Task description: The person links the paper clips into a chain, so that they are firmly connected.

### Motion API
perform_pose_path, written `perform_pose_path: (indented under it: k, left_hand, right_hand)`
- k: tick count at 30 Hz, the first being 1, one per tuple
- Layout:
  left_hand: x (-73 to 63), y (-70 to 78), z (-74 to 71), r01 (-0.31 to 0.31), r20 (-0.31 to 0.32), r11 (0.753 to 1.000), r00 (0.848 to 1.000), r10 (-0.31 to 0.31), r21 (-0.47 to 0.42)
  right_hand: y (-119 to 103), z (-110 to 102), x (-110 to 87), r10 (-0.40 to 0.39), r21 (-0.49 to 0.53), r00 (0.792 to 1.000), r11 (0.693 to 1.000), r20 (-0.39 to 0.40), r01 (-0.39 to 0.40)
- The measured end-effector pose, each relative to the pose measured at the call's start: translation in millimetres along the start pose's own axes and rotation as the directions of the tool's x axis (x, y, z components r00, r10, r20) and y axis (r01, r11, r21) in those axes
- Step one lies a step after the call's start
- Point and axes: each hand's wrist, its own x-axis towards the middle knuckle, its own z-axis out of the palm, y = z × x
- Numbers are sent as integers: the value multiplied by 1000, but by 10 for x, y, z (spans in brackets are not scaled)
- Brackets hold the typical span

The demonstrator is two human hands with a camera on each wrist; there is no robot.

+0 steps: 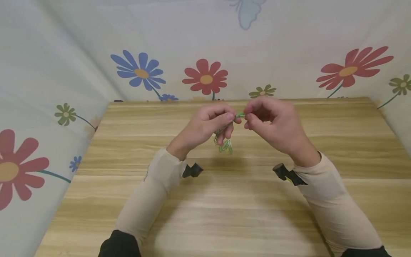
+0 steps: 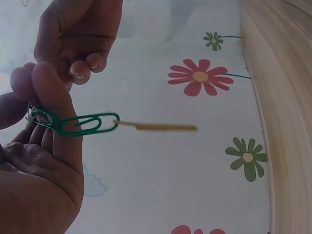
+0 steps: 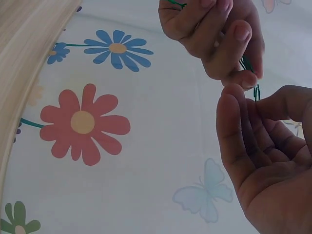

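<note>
Above the table, my left hand (image 1: 208,123) pinches a green paper clip (image 1: 240,115) between thumb and fingers. My right hand (image 1: 277,123) pinches the other end of that clip with thumb and index finger. A chain of linked paper clips (image 1: 226,147) hangs below the left fingers. In the left wrist view, a green paper clip (image 2: 87,125) of the chain dangles past the left hand (image 2: 44,180), with a yellow paper clip (image 2: 165,127) linked to it. In the right wrist view, green wire (image 3: 257,92) runs between both hands' fingertips; the fingers hide most of it.
The wooden table (image 1: 237,214) lies beneath both hands. A white cloth (image 1: 289,43) printed with flowers stands behind the table and along its sides. Dark wrist-worn pieces (image 1: 192,170) jut inward from the sleeves.
</note>
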Motion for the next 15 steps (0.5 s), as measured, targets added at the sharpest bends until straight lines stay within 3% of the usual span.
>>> perform_pose_path:
  k: [10,15]
  left_hand:
    - [-26,10,-28,146,-41,989,989,-145,4]
    - [-15,-1,-65,165,-42,986,985,-166,-20]
  right_hand:
    - [-32,32,-3,-66,-75,997,995,33,69]
    - [-5,52,9,-76,-84,997,993,24,77]
